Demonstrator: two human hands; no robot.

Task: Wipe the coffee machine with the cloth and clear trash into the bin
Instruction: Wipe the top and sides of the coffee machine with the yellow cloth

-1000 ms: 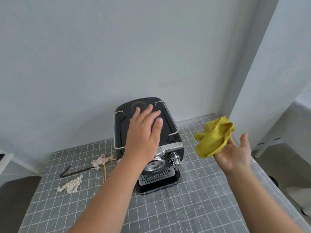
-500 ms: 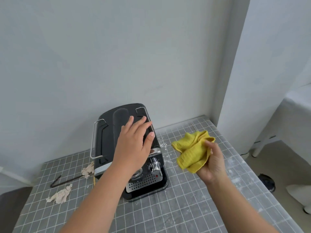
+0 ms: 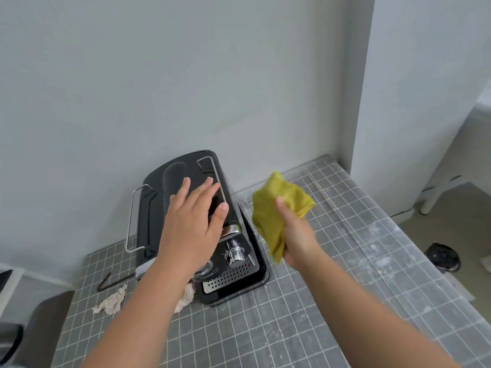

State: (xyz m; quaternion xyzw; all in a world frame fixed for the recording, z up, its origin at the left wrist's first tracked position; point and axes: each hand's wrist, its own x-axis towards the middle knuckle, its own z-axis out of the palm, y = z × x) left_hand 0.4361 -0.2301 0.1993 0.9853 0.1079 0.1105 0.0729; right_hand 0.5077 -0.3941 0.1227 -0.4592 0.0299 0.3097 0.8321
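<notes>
Left hand [image 3: 195, 221] lies flat and empty on the machine [image 3: 191, 224] at the desk's back edge, likely bracing it, while right hand [image 3: 296, 243] grips the cloth [image 3: 276, 208] beside its right side, ready to wipe.

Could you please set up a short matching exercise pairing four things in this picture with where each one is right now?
Things:
1. yellow cloth
2. left hand
3. crumpled tissue
4. bent metal rod

Places:
A. flat on the coffee machine top
B. gripped in the right hand
C. on the mat, left of the machine
D. on the mat, just beyond the tissue

Pairs: 1-B, 2-A, 3-C, 4-D
</notes>
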